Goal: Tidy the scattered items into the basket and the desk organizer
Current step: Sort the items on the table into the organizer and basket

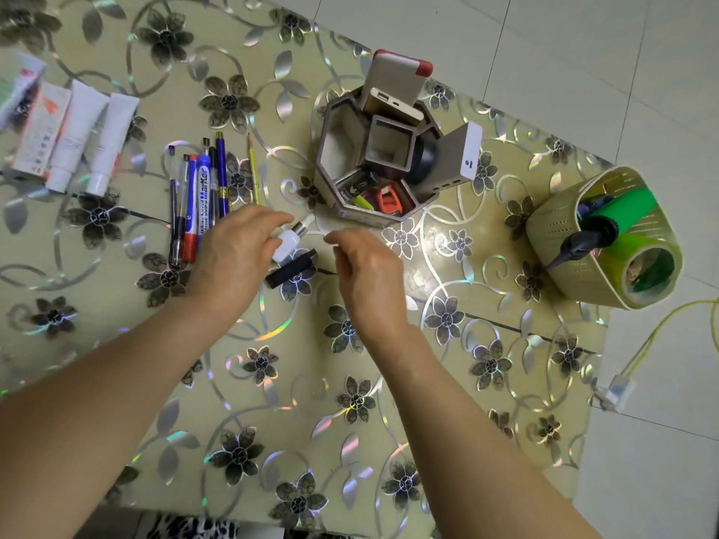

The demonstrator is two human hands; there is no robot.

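Two hands meet over the middle of the counter (272, 383), just in front of the desk organizer (373, 157). The left hand (237, 250) holds a small white charger plug (288, 243) in a curled grip, thumb and fingers pinching its body; its long axis tilts up and to the right, the metal-ringed tip aimed toward the organizer. The plug looks glossy white with a silvery collar near the tip. The right hand (369, 274) hovers beside it, fingers bent and fingertips drawn together, possibly pinching a thin white cable, though I cannot tell its grip for sure. A black bar-shaped item (291, 268) lies on the counter under the plug. Left of the hands lie pens and a marker (198, 200) in a row, with tubes (89, 142) beyond. The basket (607, 235) sits well apart at right, holding a green tape roll (653, 270).
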